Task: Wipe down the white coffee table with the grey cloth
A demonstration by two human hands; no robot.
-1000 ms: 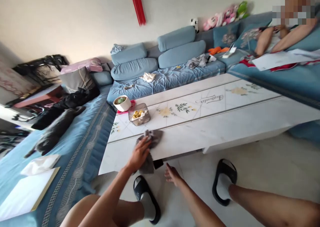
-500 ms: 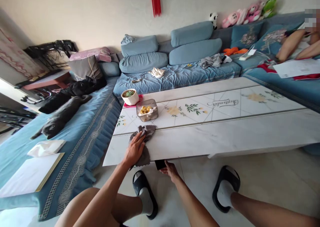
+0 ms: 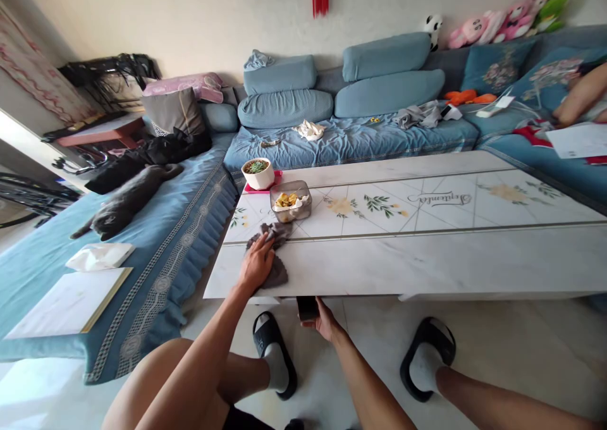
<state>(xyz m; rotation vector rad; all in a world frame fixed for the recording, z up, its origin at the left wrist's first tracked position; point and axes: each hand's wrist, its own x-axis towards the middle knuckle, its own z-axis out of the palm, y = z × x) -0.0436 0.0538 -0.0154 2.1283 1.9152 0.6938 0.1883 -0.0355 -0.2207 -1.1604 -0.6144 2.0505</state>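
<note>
Gray fur catches the eye first: a gray cat (image 3: 126, 202) lies stretched along the blue sofa (image 3: 190, 205), well left of the left grip, with a white tissue packet (image 3: 99, 257) and a pale flat board (image 3: 66, 303) near it. The person leans in, left forearm (image 3: 208, 338) slanting up from the lower edge of the view, wrist bent and palm down. That left grip (image 3: 257, 264) is open, fingers spread, pressing on a bunched gray cloth (image 3: 276, 273) that lies under and just beyond it on the marble-patterned surface (image 3: 403, 259).

Past the left grip's fingertips sit a clear box of yellow snacks (image 3: 290, 201) and a white pot with a succulent (image 3: 257, 174). The right arm (image 3: 365, 373) reaches up lower down, and the right grip (image 3: 322, 321) sits below the surface's front edge, its fingers (image 3: 318, 310) against a black rectangular object (image 3: 307, 308). I can't tell whether it is firmly held. Far right of both grips, plush toys (image 3: 507, 22) line the sofa back, and a seated person's arm (image 3: 581, 95) rests above some papers (image 3: 577, 140).
</note>
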